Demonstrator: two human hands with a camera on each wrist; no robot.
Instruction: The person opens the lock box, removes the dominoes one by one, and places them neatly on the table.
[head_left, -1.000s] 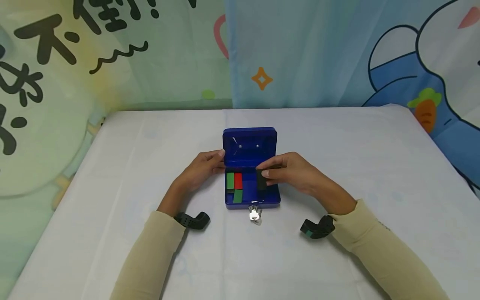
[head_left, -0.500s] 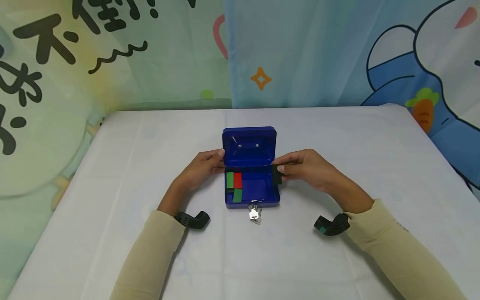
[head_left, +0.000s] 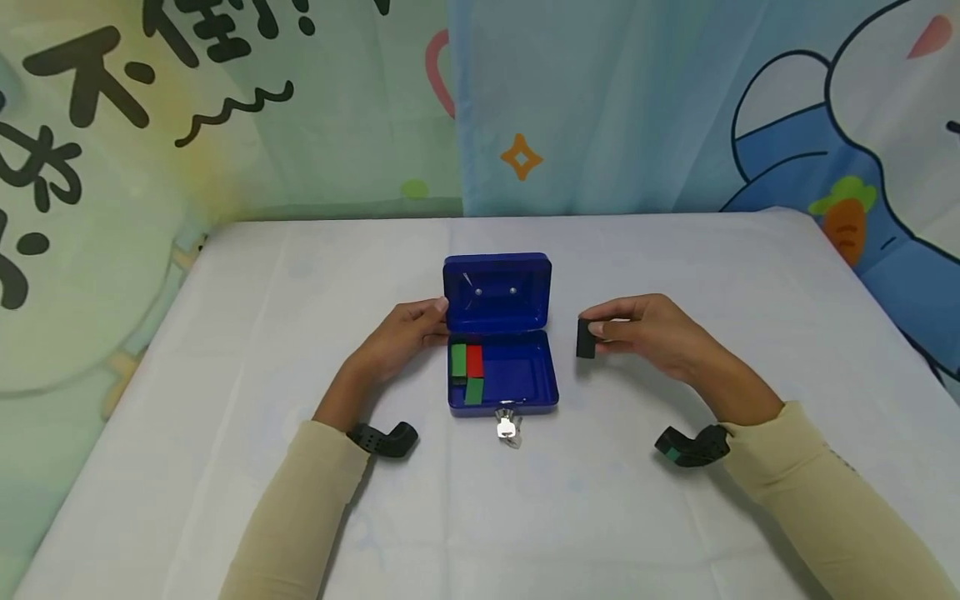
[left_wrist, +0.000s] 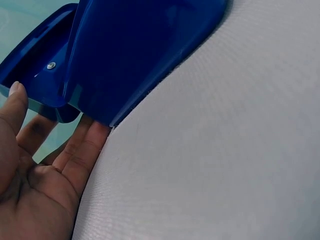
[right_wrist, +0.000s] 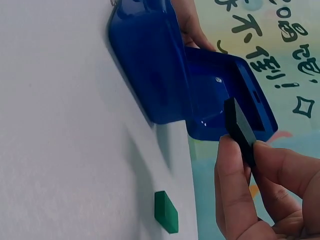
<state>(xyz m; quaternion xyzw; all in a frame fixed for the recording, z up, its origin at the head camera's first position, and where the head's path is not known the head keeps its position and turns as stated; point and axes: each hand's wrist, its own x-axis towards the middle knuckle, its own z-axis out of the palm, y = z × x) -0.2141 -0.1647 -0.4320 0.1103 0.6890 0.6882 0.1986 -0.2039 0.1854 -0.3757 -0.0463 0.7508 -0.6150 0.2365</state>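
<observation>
A blue cash box stands with its lid raised. My left hand holds the lid's left edge, thumb in front and fingers behind, with other fingers by the hinge corner in the left wrist view. Inside, along the left wall, lie green blocks and a red block. Right of the box, my right hand pinches a flat black block between thumb and fingertips, held upright. The right wrist view shows this black block above the table, apart from the box.
A green block lies on the white cloth right of the box, hidden by the right hand in the head view. Keys hang from the front lock. Printed curtains stand behind the table.
My right hand has lifted the black block out of the box and carried it right, past the right wall. My left hand has stayed at the lid.
</observation>
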